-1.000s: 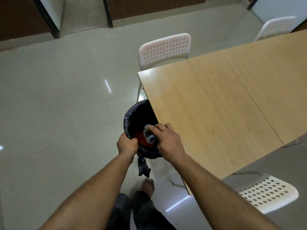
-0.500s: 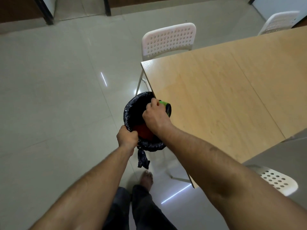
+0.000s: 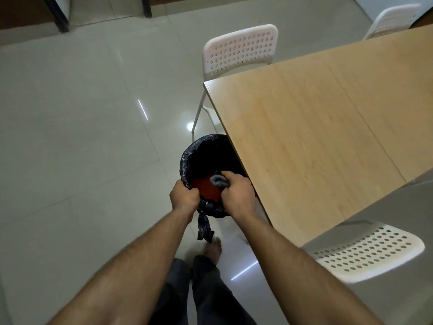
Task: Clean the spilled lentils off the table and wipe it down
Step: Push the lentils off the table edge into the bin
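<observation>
A small bin lined with a black bag hangs beside the near-left edge of the light wooden table. My left hand grips the bin's near rim and the bag. My right hand holds a bunched grey cloth over the bin's mouth, right at the table edge. Orange-red lentils show inside the bin below the cloth. No lentils show on the tabletop.
A white perforated chair stands at the table's far-left end, another chair seat sits near right, and a third chair is at the far right. Glossy tiled floor spreads to the left. My bare foot is below the bin.
My right hand reached farther along the table edge half a second ago and has drawn back toward me with the grey cloth, ending over the bin. My left hand kept its grip on the rim.
</observation>
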Demonstrator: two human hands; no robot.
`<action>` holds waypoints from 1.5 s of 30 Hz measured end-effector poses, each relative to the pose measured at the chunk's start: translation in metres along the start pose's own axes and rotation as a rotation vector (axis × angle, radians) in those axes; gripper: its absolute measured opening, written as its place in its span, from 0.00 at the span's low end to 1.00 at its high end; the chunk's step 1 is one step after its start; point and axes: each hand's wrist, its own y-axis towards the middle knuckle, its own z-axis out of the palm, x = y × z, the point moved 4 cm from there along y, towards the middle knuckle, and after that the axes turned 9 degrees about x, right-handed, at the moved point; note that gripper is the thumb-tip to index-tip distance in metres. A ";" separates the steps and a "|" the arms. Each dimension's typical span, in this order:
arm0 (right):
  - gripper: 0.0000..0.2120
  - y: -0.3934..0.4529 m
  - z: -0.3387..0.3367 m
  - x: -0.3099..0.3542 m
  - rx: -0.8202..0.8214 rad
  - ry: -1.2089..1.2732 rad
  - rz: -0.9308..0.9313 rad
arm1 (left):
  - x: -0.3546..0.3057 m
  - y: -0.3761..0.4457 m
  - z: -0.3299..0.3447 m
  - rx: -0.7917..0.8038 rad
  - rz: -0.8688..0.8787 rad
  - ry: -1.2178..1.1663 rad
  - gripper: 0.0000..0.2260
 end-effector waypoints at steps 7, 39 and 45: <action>0.13 0.033 0.046 -0.039 -0.071 0.678 0.224 | 0.025 0.029 -0.002 0.024 -0.013 0.055 0.12; 0.23 0.220 0.309 -0.210 0.144 1.349 0.481 | 0.179 0.247 0.103 0.125 0.458 0.358 0.31; 0.22 0.223 0.300 -0.205 0.190 1.382 0.440 | 0.233 0.288 0.150 0.529 -0.024 -0.088 0.42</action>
